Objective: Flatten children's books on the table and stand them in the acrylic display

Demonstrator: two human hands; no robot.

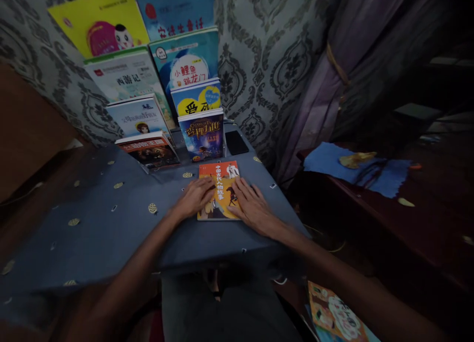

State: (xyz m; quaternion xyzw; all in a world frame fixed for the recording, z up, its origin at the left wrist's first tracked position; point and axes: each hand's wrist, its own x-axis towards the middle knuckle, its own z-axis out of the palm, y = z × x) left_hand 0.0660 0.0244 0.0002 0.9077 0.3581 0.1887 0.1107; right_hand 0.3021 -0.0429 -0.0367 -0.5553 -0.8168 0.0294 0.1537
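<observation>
A book with an orange and red cover (221,203) lies flat near the table's front edge, white characters running down its middle. My left hand (197,196) rests at the book's left edge, fingers stretched out over the cover's side. On the right side of the cover lies my right hand (254,206), flat with its fingers extended and partly hiding the picture. Just beyond them, a purple-blue book (204,137) stands upright, and a dark book with a lion on it (151,153) stands to its left.
More picture books stand in two rows behind, among them a yellow one (83,23) and a teal one (163,63). A black phone (237,142) lies on the patterned blue tablecloth (92,198). To the right, a blue cloth (324,159) covers part of a dark red surface. Several books (329,312) sit low at right.
</observation>
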